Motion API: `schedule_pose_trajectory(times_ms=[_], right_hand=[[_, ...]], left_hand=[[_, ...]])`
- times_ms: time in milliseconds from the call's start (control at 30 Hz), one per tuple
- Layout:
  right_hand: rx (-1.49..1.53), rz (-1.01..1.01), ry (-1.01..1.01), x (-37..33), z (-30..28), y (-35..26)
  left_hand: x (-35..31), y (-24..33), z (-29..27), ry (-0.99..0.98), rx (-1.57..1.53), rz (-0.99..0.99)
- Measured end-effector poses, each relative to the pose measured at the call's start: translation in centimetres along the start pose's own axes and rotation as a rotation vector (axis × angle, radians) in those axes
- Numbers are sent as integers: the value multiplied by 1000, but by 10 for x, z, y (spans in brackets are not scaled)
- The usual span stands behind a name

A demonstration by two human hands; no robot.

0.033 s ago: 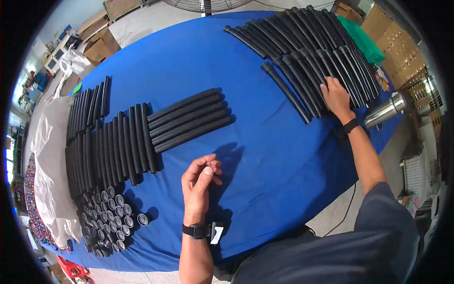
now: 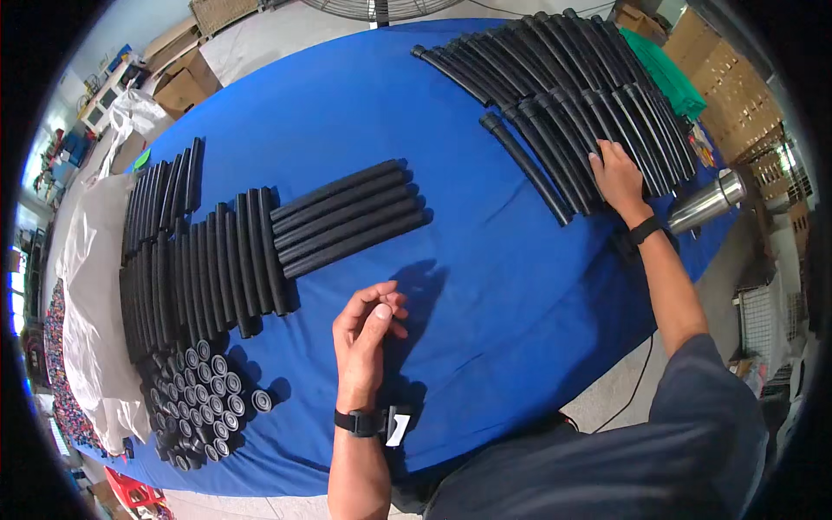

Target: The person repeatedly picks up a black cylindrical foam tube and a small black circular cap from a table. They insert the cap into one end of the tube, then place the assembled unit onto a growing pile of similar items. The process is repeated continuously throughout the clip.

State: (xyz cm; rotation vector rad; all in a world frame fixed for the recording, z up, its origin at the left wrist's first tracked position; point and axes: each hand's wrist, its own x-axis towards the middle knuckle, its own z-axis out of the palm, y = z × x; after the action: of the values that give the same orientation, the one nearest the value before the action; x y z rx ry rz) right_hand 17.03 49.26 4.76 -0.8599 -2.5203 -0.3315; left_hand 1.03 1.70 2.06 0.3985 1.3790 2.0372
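My right hand [image 2: 619, 179] rests on a fan-shaped array of black capped tubes [image 2: 555, 121] at the right of the table; its fingers lie over the tubes, none visibly lifted. Above the cloth near the middle front, my left hand [image 2: 368, 338] hovers with fingers loosely curled and thumb apart, holding nothing I can see. A row of black tubes [image 2: 347, 217] lies slantwise beyond it. More black tubes [image 2: 217, 269] lie side by side at the left. Round black caps [image 2: 204, 390] with ringed faces are heaped in front of those, one standing apart.
Blue cloth [image 2: 485, 329] covers the table. A steel flask [image 2: 706, 204] lies at the right edge, near a green crate [image 2: 663, 74]. White plastic sheeting [image 2: 91, 303] runs along the left edge. Beyond are cardboard boxes [image 2: 186, 82] and a large fan [image 2: 381, 9].
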Motion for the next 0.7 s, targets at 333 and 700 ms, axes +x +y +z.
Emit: schedule_pose_trajectory(times_ms=[333,700], right_hand=[[-35,-75,93,4,7,4],[493,-476,-70,-33,-63,-166]], left_hand=[[1,7,3,-6,21,-12],[0,4,-2,-53,85,-71]])
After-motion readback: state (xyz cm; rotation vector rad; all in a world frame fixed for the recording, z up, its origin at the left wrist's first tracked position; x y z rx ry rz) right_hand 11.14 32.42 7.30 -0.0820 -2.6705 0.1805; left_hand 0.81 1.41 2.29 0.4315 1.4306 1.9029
